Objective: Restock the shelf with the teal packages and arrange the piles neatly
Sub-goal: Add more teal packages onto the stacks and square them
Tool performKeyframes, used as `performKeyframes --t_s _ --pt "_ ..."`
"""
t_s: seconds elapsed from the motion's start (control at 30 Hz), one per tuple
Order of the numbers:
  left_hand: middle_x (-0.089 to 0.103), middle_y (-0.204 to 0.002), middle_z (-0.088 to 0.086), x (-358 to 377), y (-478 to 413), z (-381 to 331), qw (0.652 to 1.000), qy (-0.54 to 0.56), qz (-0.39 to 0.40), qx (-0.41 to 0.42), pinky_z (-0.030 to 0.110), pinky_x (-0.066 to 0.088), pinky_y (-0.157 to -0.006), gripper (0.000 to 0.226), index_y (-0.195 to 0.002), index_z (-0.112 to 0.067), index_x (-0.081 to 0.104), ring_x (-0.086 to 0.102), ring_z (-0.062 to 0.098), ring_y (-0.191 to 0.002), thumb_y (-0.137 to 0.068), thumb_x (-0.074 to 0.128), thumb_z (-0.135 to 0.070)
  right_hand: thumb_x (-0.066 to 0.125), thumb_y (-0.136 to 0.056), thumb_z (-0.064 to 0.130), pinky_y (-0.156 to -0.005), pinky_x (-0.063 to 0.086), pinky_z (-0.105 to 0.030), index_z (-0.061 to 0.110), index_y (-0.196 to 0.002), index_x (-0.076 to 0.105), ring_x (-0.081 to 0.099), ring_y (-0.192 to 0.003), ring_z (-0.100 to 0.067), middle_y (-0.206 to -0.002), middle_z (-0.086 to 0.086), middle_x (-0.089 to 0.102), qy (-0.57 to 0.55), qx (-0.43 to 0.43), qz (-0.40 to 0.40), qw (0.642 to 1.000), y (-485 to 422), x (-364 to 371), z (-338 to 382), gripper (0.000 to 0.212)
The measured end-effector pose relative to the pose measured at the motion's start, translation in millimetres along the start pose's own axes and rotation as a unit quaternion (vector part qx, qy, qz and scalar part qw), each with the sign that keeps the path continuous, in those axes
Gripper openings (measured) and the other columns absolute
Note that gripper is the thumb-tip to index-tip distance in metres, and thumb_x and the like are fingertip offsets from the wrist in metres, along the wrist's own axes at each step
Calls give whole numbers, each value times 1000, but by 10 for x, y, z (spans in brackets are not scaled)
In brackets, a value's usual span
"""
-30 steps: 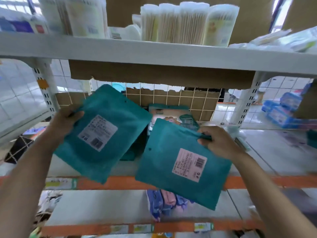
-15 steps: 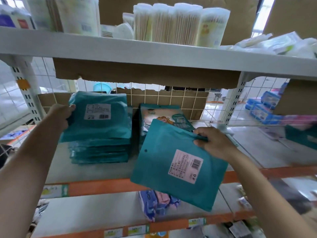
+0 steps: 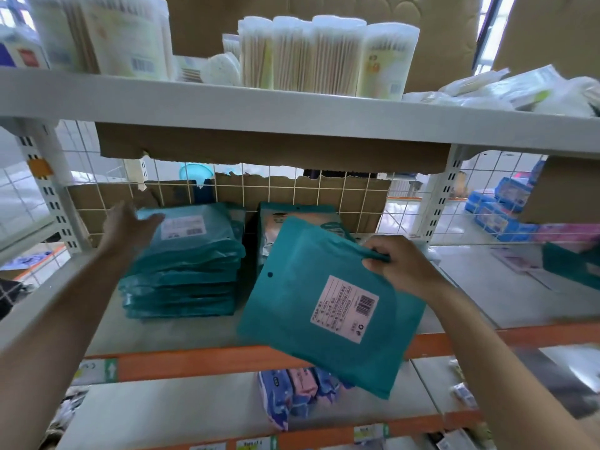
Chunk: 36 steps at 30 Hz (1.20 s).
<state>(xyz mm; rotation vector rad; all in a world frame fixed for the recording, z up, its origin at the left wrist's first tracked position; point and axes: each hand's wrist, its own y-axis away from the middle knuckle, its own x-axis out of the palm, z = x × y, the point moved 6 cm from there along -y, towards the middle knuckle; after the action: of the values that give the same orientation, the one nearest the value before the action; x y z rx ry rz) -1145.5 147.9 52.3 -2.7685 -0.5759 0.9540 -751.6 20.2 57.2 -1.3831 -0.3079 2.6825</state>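
A pile of teal packages (image 3: 181,267) lies on the middle shelf (image 3: 181,362), its top package showing a white barcode label. My left hand (image 3: 130,224) hovers at the pile's upper left corner with fingers spread, holding nothing; the frame is blurred, so contact is unclear. My right hand (image 3: 393,264) pinches the top edge of a loose teal package (image 3: 324,306), which hangs tilted in front of the shelf's orange edge. Behind it stands a second stack of packages (image 3: 292,216) with a printed front, partly hidden.
The upper shelf (image 3: 292,115) carries cotton-swab packs (image 3: 324,53) close overhead. A wire grid with cardboard (image 3: 341,196) backs the middle shelf. Another teal package (image 3: 571,264) lies at far right. Small colourful packs (image 3: 292,394) sit on the lower shelf. White uprights (image 3: 52,196) flank the bay.
My left hand laid its teal package on top of the pile and let go, fingers now spread. The right hand kept its package in about the same place.
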Motion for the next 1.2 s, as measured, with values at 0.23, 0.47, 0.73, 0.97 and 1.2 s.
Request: performKeyframes --t_s 0.23,0.47,0.73,0.97,1.2 --pt "34 -145 -2 346 1099 -930 924 56 177 333 41 32 -104 77 -141 -32 31 33 14 -130 -76 60 -61 58 -89 3 -62 50 -22 15 -75 63 66 -68 -9 -69 3 68 -110 14 -5 994 -96 -154 -19 19" --pt "35 -146 -4 744 1933 -1103 743 -144 148 636 37 13 -115 79 -137 -31 38 25 14 -138 -73 48 -76 58 -88 0 -70 55 -26 4 -98 68 67 -76 -20 -82 -6 70 -260 121 -23 958 -161 -298 -292 15" --pt "66 -114 -7 880 2112 -1281 753 -30 163 636 29 47 -92 35 -115 -25 54 59 8 -106 -83 61 -39 57 -89 1 -82 53 -39 2 -106 67 66 -88 -31 -98 -19 69 -246 180 32 952 -199 -122 -427 20" --pt "69 -106 -3 921 2078 -1276 763 -31 120 635 24 48 -91 19 -99 -17 69 62 9 -99 -84 59 -24 55 -92 4 -88 52 -44 4 -96 68 66 -86 -31 -92 -16 70 -262 223 49 938 -144 -28 -584 14" --pt "72 -91 2 733 1935 -1602 794 32 59 604 23 40 -86 16 -103 -21 58 58 9 -92 -89 52 -24 61 -88 9 -75 51 -16 4 -113 64 65 -83 -8 -94 1 68 -287 137 55 947 -36 -1 -512 26"
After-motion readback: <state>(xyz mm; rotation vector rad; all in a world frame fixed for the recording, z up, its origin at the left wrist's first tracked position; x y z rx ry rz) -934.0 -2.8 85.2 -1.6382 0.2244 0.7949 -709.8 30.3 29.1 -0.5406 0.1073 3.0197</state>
